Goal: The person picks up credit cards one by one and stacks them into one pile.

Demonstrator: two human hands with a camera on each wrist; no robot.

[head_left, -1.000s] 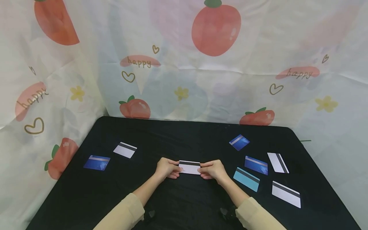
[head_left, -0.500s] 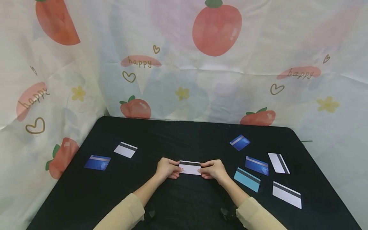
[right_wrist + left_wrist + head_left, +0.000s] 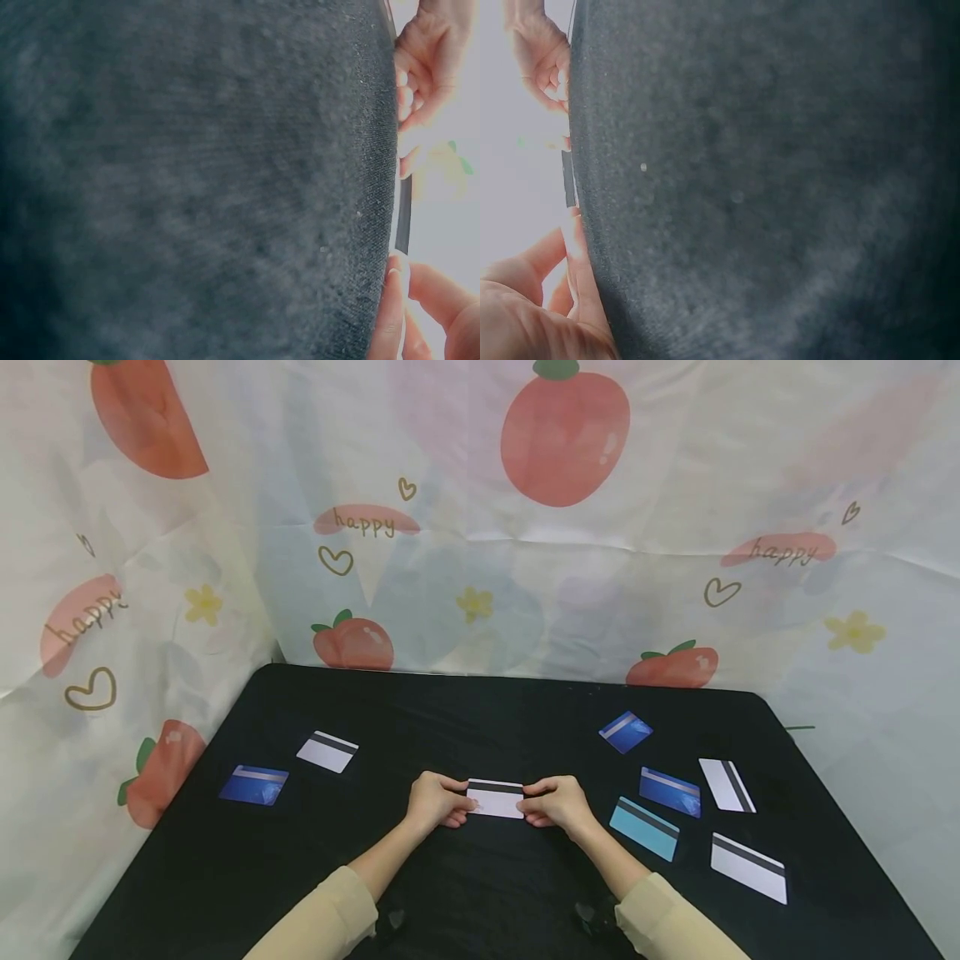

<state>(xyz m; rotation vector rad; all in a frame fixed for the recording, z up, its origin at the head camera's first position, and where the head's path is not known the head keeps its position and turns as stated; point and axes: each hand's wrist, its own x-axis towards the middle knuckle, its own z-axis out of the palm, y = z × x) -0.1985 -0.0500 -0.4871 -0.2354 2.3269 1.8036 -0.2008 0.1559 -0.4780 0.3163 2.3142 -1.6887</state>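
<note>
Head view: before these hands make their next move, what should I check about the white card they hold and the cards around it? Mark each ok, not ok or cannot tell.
1. Left hand pinches the white card at its left end: ok.
2. Right hand pinches its right end: ok.
3. The dark stripe runs along the card's far edge: ok.
4. The card is lifted off the black tabletop: cannot tell.
5. The card's underside is visible for checking: not ok, it faces away.
6. Other cards, such as the light blue card, lie apart from the held one: ok.
</note>
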